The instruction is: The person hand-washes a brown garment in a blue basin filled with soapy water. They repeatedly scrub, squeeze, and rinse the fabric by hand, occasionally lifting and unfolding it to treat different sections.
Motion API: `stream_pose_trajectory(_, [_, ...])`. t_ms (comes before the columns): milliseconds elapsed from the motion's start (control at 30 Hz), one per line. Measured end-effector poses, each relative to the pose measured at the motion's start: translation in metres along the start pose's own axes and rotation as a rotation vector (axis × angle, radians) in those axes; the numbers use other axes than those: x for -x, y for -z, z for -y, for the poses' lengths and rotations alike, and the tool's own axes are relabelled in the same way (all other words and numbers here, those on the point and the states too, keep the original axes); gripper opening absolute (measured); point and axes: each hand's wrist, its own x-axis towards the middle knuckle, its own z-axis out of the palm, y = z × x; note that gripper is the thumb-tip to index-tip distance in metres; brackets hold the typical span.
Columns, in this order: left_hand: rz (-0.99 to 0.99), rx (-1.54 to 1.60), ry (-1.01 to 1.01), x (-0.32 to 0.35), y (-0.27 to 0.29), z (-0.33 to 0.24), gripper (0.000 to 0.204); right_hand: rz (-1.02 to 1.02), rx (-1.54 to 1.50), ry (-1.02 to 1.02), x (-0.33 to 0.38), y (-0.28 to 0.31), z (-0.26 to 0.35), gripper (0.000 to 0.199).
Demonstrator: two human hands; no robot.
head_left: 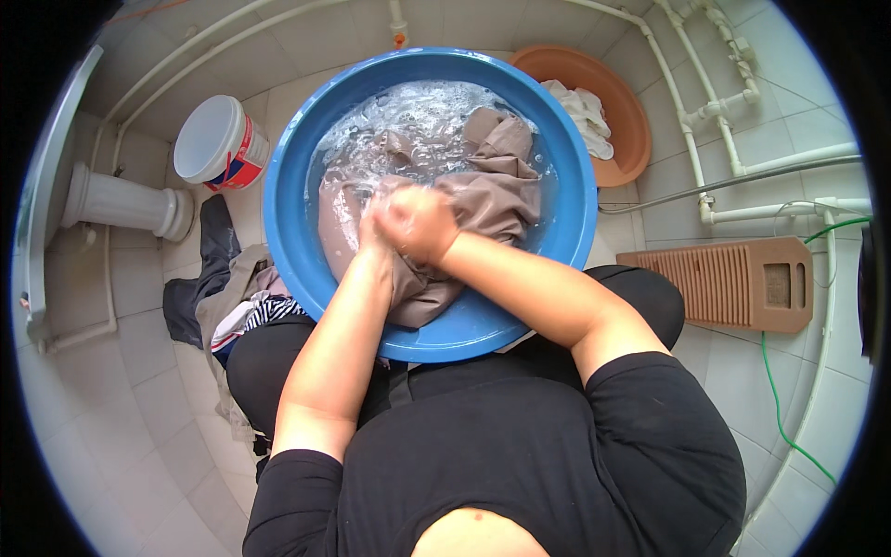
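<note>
A soaked grey-brown garment (501,200) lies bunched in a big blue tub (575,200), partly under foamy water (418,102). Over the middle of the tub my two hands are pressed together at the cloth. My right hand (422,225) is closed in a fist, smeared by motion, with the garment bunched at it. My left hand (376,226) is closed against it, its fingers largely covered by the right one. Folds of the garment hang below both wrists toward the near rim.
An orange-brown basin (631,139) with white cloth (580,116) stands at the far right. A brown washboard (715,283) lies right, near white pipes (691,139) and a green hose (775,399). Left are a white bucket (209,139), a pedestal (125,206) and piled clothes (218,278).
</note>
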Motion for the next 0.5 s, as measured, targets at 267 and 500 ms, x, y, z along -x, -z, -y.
stream_pose_trajectory(267, [0.045, -0.101, 0.004, 0.032, -0.010, -0.014, 0.041, 0.178, -0.116, -0.108, 0.009, 0.010, 0.045, 0.027])
stream_pose_trajectory(500, [0.186, -0.534, 0.102, 0.061, -0.068, -0.044, 0.045, 0.359, 0.434, -0.308, -0.037, 0.023, -0.051, 0.038])
